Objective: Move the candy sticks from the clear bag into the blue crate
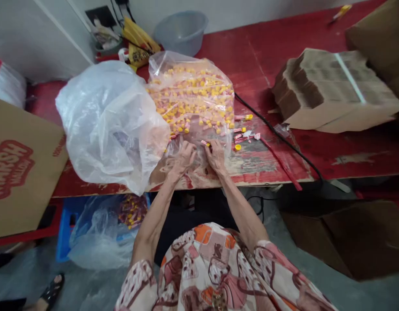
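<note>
My right hand pinches a small pink-and-white tube with a yellow cap between thumb and fingers. Just to its left, my left hand has its fingers curled and close together over clear plastic; what they hold, if anything, is hidden. Beyond both hands lies a clear plastic bag full of many similar yellow-capped pink tubes, some spilling toward its near end. A large, cloudy plastic bag bulges on the left, beside my left hand. Loose tubes and a yellow cap lie right of my right hand.
On the worn red table stand a grey basin and strapped cardboard stacks. A black cable and red strip cross the right side. Left are a printed carton and, below, a blue crate.
</note>
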Demonstrator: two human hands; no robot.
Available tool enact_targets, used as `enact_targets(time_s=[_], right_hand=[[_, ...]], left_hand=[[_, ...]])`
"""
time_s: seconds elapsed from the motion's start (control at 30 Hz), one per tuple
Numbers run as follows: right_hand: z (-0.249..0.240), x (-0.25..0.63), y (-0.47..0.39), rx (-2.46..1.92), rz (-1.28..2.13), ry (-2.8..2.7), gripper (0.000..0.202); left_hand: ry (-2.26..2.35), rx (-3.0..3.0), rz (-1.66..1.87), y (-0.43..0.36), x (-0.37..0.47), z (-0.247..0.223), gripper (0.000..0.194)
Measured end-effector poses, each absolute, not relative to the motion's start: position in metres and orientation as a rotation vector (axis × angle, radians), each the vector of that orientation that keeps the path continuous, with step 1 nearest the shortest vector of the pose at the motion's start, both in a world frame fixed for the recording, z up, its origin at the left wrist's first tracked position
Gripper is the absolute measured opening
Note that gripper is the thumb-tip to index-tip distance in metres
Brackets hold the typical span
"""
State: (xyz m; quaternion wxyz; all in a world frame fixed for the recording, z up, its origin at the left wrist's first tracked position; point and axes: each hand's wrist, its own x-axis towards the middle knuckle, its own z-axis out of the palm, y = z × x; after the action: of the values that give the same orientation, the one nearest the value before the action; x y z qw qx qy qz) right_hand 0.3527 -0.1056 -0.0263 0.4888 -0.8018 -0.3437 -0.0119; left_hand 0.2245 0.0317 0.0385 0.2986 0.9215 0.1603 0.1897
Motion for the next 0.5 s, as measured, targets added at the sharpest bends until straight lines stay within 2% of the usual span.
enact_targets(time_s=[0.1, 0.3, 0.4, 0.5], right_hand=[[-0.029, 0.353, -0.108, -1.897, -0.029, -0.817, 0.03], [-0.032, 0.356, -0.11, -1.92, 0.0, -0.762, 0.038], [-0.03, 0.355, -0.112, -1.97, 0.01, -0.706, 0.045], [-0.026, 0.356, -0.116, -2.02, 0.005, -0.681, 0.039]], left_hand=[[0.393, 2.518, 0.421, 0.023, 0.235, 0.032, 0.019], [0.428, 2.466, 0.694, -0.002, 0.237, 0.025, 0.011], [0.466, 2.476, 0.584, -0.018, 0.24, 0.016, 0.014], [0.449, 2.46, 0.433, -0.027, 0.245, 0.009, 0.016]])
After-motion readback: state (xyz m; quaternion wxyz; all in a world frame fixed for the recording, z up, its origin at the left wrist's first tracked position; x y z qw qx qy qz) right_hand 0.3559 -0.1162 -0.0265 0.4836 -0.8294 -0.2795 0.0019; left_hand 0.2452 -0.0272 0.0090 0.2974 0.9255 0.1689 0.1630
